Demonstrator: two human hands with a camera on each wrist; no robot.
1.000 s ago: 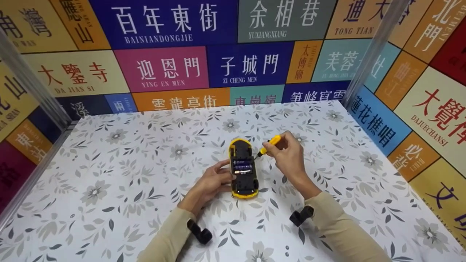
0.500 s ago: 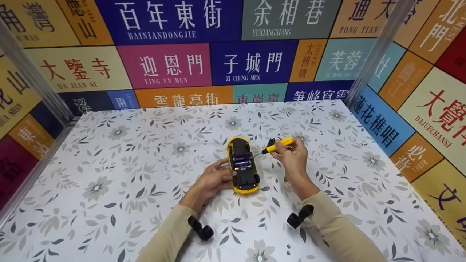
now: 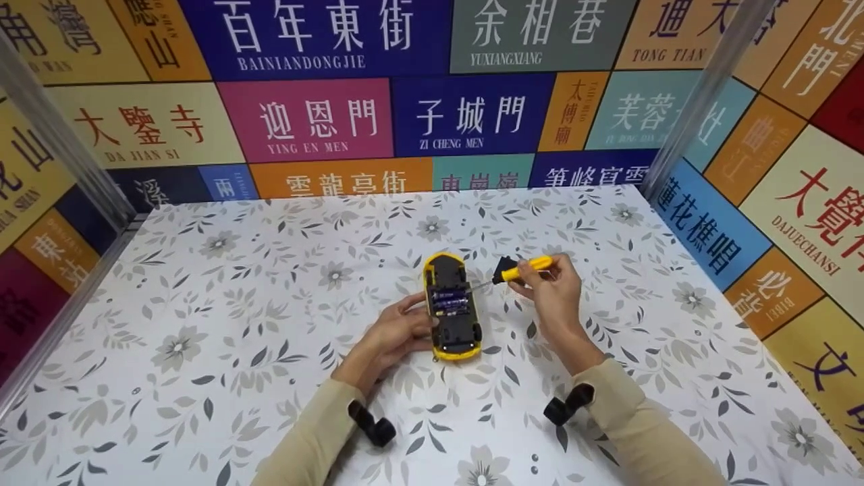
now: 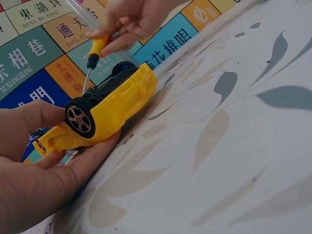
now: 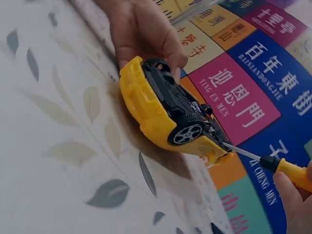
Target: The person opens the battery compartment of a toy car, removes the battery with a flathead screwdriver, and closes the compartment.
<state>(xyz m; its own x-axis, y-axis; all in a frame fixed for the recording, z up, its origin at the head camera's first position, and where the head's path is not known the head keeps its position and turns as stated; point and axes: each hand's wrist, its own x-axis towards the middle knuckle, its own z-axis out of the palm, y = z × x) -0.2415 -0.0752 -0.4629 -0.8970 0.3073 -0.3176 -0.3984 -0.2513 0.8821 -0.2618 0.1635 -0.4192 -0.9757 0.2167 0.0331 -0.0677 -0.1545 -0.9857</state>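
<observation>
A yellow toy car (image 3: 455,331) is turned underside up, its black base and wheels showing. In the open compartment at its middle lie dark blue batteries (image 3: 449,302). My left hand (image 3: 398,331) grips the car by its left side, thumb near a wheel (image 4: 79,118) in the left wrist view. With my right hand (image 3: 557,290) I hold a screwdriver (image 3: 530,268) by its yellow handle. Its thin metal shaft slants down to the left, the tip at the compartment's right edge. A small black piece (image 3: 504,266) shows beside the right fingers, partly behind the screwdriver.
The table (image 3: 270,270) wears a white cloth printed with grey leaves and flowers. Behind and at both sides stand panels (image 3: 304,125) with coloured sign prints, with metal posts (image 3: 682,101) at the corners. Black wrist cameras (image 3: 569,403) sit on both sleeves.
My right hand has moved right and tipped the screwdriver flatter, its tip now at the compartment. The black piece shows more fully. My left hand keeps holding the car.
</observation>
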